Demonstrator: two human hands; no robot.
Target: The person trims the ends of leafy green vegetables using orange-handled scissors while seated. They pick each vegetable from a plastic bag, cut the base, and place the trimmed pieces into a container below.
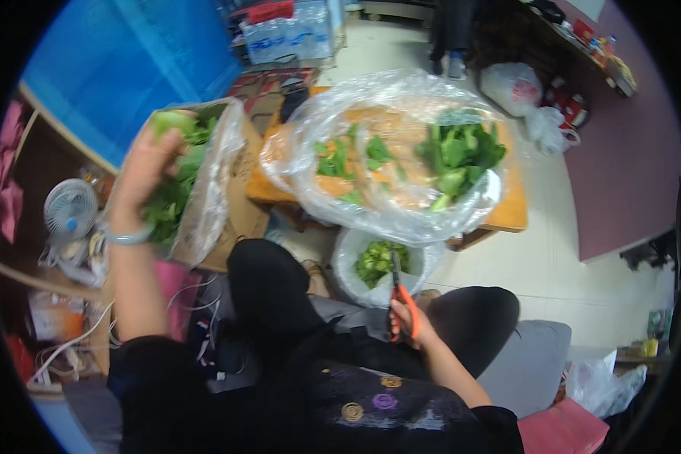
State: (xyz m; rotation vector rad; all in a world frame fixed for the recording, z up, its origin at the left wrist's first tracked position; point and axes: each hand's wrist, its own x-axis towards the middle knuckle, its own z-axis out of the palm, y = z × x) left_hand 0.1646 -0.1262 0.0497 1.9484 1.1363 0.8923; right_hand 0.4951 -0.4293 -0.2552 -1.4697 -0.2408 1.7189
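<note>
My left hand [154, 162] is blurred over a cardboard box [241, 187] of leafy greens [170, 198], its fingers around a pale green vegetable stalk [173, 122]. In my right hand [411, 326] are orange-handled scissors [410, 312], their dark blades pointing over a bin lined with a white plastic bag [349, 267]. Cut green pieces [376, 261] lie inside the bin. Beyond it, clear plastic sheeting [386, 218] covers much of an orange-brown wooden table [513, 198]. A pile of leafy green vegetables [459, 150] rests on the sheeting's right side, with loose leaves [335, 159] at left.
Shelves at left hold a small white fan [71, 207] and cables. Packs of water bottles [286, 37] stand at the back. Another person's legs [457, 34] are beyond the table. Filled plastic bags [511, 88] sit on the floor at right, near a purple panel [618, 159].
</note>
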